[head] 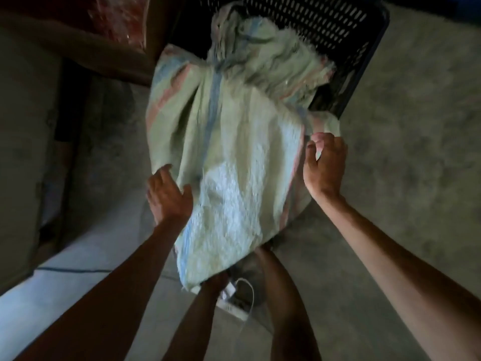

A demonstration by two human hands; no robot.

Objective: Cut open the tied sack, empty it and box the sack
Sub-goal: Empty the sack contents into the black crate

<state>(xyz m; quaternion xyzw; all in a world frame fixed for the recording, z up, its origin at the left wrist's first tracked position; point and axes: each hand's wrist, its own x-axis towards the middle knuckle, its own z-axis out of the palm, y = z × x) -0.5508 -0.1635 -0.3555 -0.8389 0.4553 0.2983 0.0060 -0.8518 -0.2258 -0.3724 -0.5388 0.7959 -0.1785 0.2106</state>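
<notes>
Upper centre of frame: sack [234, 131] mouth rests in black crate [346, 35]; body slopes toward lower centre | left hand [169, 196] spread flat on left edge; right hand [325, 165] curled, pinching right hem | advice: lift bottom higher; keep mouth inside crate

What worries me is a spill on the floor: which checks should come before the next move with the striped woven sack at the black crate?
1. Top end of the pale striped woven sack lies inside the black perforated plastic crate: ok.
2. Left hand rests flat against the sack's left side: ok.
3. Right hand pinches the sack's right edge: ok.
4. Sack's mouth cut open: cannot tell, the crumpled end hides it.
5. Concrete floor under the sack's lower end: not ok, a white corded block lies there.
</notes>
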